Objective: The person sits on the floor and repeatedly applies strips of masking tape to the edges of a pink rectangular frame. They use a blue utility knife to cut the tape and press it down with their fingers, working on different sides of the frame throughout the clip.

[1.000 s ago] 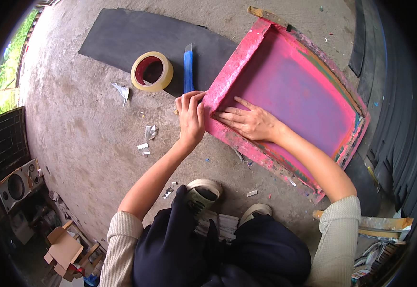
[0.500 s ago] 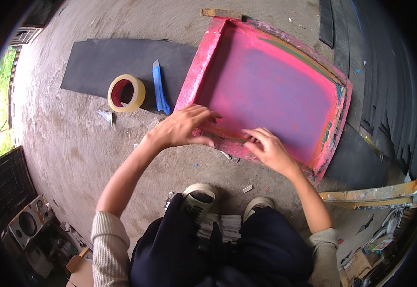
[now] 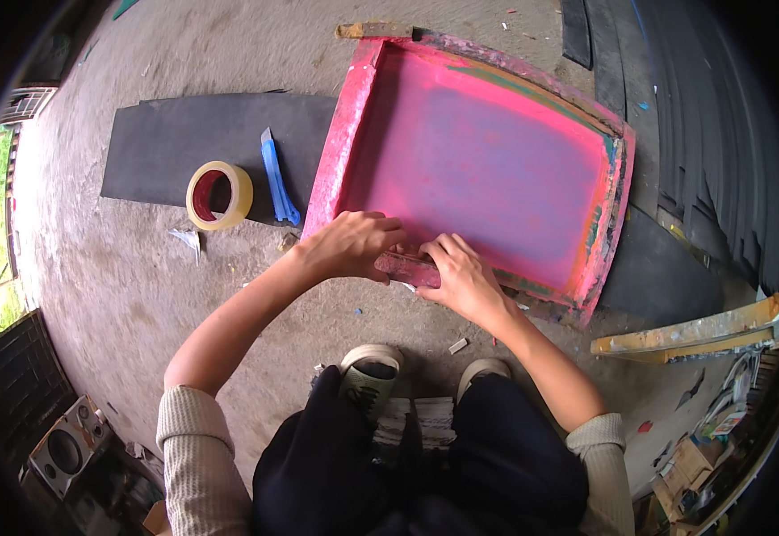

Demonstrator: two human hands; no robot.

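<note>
A screen printing frame (image 3: 343,134), smeared with pink paint, rests in front of me with a purple-grey mesh (image 3: 479,170) stretched inside it. Its near rail passes under both of my hands. My left hand (image 3: 352,243) is closed over that rail near the left corner, fingers bent over the inner side and thumb on the near side. A short gap to the right, my right hand (image 3: 463,275) grips the same rail, with its fingers curled over the top. The palms hide parts of the rail.
Left of the frame, a blue utility knife (image 3: 278,179) and a roll of clear tape (image 3: 242,195) lie on or by a black sheet (image 3: 175,134). A wooden piece (image 3: 373,30) touches the far left corner. Yellowish boards (image 3: 684,332) stand at right; a speaker (image 3: 66,447) sits lower left.
Both hands have gone from hovering loosely at the near rail to closing on it. The right hand has moved left, nearer the left one. The whole view has shifted slightly.
</note>
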